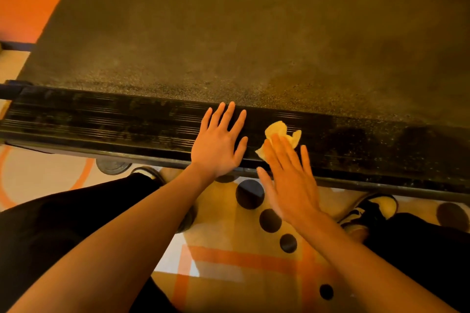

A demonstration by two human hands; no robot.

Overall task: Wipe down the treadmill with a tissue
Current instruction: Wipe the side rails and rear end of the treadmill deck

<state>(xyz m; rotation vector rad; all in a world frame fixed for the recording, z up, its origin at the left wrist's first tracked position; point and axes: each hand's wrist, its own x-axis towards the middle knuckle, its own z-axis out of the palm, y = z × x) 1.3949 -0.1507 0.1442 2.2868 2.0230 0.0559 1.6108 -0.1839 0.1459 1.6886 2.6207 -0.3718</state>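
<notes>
One flat, empty left hand (218,143) braced on the rail (101,119); my right hand (288,180), flat too, pressed the tissue (277,131). I judged long, firm strokes best.

Presses crumpled yellow tissue (279,132) onto ribbed black treadmill side rail (101,119) under flat right hand (287,180); rests left hand (218,142), fingers spread, just beside it on the rail.

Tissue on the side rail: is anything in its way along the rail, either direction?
Leftward, yes: the left hand lies flat on the side rail close beside the tissue that the right hand presses. Rightward, nothing visible sits on the rail, only dust specks.
</notes>
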